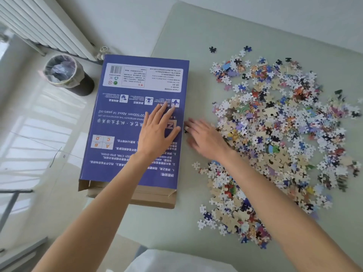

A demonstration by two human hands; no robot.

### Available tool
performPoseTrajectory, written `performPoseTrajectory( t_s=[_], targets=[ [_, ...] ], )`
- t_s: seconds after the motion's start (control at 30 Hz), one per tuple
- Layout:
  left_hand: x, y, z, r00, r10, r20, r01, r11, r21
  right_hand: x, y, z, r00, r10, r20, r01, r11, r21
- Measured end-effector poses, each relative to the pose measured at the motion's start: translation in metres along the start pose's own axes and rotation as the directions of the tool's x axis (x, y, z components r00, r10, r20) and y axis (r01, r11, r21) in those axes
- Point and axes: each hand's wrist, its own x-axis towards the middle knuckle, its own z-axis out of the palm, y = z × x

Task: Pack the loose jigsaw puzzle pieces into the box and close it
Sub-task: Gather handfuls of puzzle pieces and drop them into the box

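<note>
A person's left hand (pixel 157 130) lies flat, fingers straight, on the back of a blue puzzle box (pixel 125 107), while the right hand (pixel 206 138), blurred and seemingly spread with nothing held, rests on the pale table (pixel 176 222) just beside the box's edge. To the right of that hand sprawl the loose jigsaw pieces (pixel 275 134), apparently all unpacked. The box's cardboard flap (pixel 145 197), nearer the wrists, stands open. Packing looks barely begun; closing remains.
</note>
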Motion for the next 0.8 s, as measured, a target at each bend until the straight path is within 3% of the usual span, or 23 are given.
performPoseTrajectory(
  t_s=[0.1, 0.23, 0.53, 0.67, 0.8],
  targets=[
    [-0.030, -0.006, -0.004, 0.999, 0.017, 0.042, -0.022, 0.993, 0.114, -0.024, 0.007, 0.005, 0.997, 0.069, 0.032, -0.066, 0.994, -0.091],
    [-0.047, -0.001, 0.011, 0.987, -0.006, 0.162, -0.027, 0.979, 0.200, -0.059, 0.027, 0.000, 0.954, 0.299, -0.021, -0.299, 0.945, -0.133],
    [0.020, 0.028, 0.015, 0.974, 0.085, 0.208, -0.122, 0.977, 0.176, -0.093, 0.012, -0.006, 0.874, 0.449, -0.187, -0.433, 0.893, 0.122],
    [0.040, 0.052, 0.013, 0.964, 0.058, 0.260, -0.089, 0.990, 0.106, -0.123, -0.025, -0.013, 0.750, 0.630, -0.202, -0.585, 0.774, 0.241],
    [0.000, 0.078, -0.005, 0.962, 0.257, 0.094, -0.245, 0.962, -0.124, -0.163, -0.068, -0.009, 0.526, 0.846, -0.090, -0.817, 0.532, 0.225]
  ],
)
